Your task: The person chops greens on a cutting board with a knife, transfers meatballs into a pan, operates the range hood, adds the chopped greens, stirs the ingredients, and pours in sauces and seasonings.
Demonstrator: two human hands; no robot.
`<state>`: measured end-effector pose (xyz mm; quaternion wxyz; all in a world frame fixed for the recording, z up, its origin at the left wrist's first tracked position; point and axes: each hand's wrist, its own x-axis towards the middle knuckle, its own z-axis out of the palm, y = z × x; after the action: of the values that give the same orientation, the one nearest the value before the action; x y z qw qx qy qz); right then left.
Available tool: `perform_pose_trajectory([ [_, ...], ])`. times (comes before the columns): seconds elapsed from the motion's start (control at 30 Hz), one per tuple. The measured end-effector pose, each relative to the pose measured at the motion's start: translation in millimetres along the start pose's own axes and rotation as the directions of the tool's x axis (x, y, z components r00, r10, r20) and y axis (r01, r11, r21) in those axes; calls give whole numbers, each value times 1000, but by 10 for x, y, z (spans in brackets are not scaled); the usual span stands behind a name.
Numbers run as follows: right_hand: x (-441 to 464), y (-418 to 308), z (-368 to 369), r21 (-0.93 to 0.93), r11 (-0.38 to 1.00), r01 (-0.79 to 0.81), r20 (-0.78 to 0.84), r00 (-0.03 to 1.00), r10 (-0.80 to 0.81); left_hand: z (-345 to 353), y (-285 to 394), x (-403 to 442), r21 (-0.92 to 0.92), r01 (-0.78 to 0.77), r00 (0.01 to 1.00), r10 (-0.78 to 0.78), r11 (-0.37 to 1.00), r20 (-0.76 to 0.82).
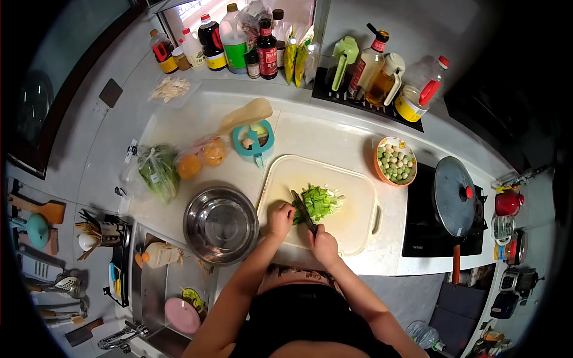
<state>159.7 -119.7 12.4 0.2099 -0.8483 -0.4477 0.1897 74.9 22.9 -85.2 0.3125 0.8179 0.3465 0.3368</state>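
My right hand (323, 244) grips the handle of a kitchen knife (302, 210), its dark blade slanting up and left over a cream cutting board (352, 232). Close to the blade's left side, my left hand (280, 219) has its fingers curled onto leafy greens (297, 218), mostly hidden by the hand and knife. Right of the blade lies a pile of chopped greens (322, 201) with pale stem pieces at its right edge.
A steel bowl (221, 253) stands left of the board. Behind are a teal container (265, 146), oranges (189, 167) and bagged greens (158, 173). To the right are a patterned bowl (380, 170) of green and pale balls, and a lidded pan (453, 197) on the stove.
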Motion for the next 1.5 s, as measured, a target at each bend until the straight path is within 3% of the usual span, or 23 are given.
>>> perform_pose_trajectory([
  [0.13, 130, 38, 336, 19, 1000, 16, -118, 993, -13, -39, 38, -4, -6, 28, 999, -28, 1000, 35],
  [0.23, 198, 121, 469, 92, 996, 15, -238, 971, 8, -149, 148, -15, 49, -95, 995, 95, 994, 7],
  [0.33, 276, 192, 431, 174, 984, -35, -199, 977, 70, -376, 363, -104, 176, -153, 988, 145, 972, 54],
  [0.43, 297, 158, 314, 262, 965, -19, -187, 980, 70, -337, 139, -171, 156, -170, 981, 151, 973, 124],
  [0.57, 146, 34, 30, 236, 972, 18, -167, 986, 23, -181, -17, -24, -32, -12, 994, 15, 999, 112],
  [0.7, 23, 4, -87, 108, 990, 87, -133, 989, -72, -113, -38, 16, 80, 117, 989, -124, 990, 80],
  [1.0, 96, 73, 245, -59, 998, 36, -29, 999, -38, -57, -102, -30, 64, 53, 997, -57, 997, 61],
  [1.17, 199, 105, 443, 99, 995, 12, -159, 987, 4, -67, -77, -75, 69, 33, 997, -37, 997, 63],
  [1.3, 272, 214, 409, 197, 979, -44, -141, 987, 73, -192, 60, -89, -86, -105, 994, 105, 991, -1],
  [1.4, 260, 214, 251, 255, 967, -7, -110, 993, 36, -210, -14, -138, -131, -123, 992, 123, 984, -11],
  [1.5, 89, 44, 23, 196, 977, 81, -152, 987, -52, -200, -50, -125, -122, -35, 999, 37, 992, 11],
])
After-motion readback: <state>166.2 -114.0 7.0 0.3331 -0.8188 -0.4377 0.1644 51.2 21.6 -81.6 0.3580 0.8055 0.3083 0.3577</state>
